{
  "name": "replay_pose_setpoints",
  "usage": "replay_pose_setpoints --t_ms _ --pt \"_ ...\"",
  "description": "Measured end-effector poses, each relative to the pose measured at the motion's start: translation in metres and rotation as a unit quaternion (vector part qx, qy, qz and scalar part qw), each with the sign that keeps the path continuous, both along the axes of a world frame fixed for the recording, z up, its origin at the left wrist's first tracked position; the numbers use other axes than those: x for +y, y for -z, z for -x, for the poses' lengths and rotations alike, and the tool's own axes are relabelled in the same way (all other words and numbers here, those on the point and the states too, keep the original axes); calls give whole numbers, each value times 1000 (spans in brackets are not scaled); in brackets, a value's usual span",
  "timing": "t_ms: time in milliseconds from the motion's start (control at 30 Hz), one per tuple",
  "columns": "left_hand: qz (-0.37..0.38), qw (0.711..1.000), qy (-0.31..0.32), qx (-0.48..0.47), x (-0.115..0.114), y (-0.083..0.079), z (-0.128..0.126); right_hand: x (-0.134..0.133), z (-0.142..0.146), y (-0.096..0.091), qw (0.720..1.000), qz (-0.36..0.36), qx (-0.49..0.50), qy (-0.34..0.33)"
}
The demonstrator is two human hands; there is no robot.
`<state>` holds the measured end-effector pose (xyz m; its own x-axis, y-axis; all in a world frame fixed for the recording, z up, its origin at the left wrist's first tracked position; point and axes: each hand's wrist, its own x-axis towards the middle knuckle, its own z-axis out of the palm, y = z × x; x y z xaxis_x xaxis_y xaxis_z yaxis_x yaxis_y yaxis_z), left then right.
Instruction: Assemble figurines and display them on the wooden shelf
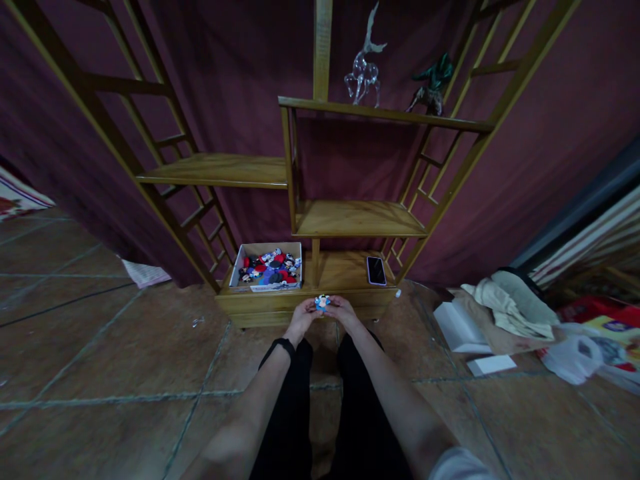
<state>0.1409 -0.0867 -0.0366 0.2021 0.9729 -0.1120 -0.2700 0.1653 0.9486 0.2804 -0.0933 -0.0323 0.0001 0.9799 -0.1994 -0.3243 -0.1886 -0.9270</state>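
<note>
Between my two hands is a small cartoon figurine (323, 303), blue with a pale face and dark top; its finer detail is too small to read. My left hand (303, 316) grips it from the left side, and my right hand (342, 310) from the right, both with fingers closed on it. They are just in front of the low wooden cabinet base. On that base, to the left, an open cardboard box (241, 267) holds many similar small figures in red, black, white and blue.
A phone (377, 271) lies on the base's right side. Higher on the wooden shelf unit (360, 219) stand a clear deer ornament (363, 75) and a dark green figure (434, 83). White boxes (460, 328), cloths (510, 310) and a plastic bag (575, 359) sit on the tiled floor at right.
</note>
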Motion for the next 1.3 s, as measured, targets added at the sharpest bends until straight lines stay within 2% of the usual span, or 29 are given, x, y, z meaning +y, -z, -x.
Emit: replay_pose_setpoints --t_ms 233,500,700,833,933,1033,1300 --pt "-17 1000 -13 19 -2 -5 -1 -3 -5 -3 996 -71 -53 -10" --pt "-11 1000 8 7 -2 -6 1 -5 -9 -5 996 -82 -31 -26" --pt "18 1000 18 -14 0 -1 1 -4 -10 -2 998 -56 -8 -18" --pt "19 998 57 -12 3 0 2 -2 -9 0 999 -23 34 -25" --pt "15 997 69 -11 4 0 3 -1 -8 2 998 15 65 -2" --pt "13 998 66 -9 3 -1 3 -2 -9 4 997 22 75 5" --pt "-9 998 37 43 -2 -5 -1 -4 -9 1 996 17 80 -34"
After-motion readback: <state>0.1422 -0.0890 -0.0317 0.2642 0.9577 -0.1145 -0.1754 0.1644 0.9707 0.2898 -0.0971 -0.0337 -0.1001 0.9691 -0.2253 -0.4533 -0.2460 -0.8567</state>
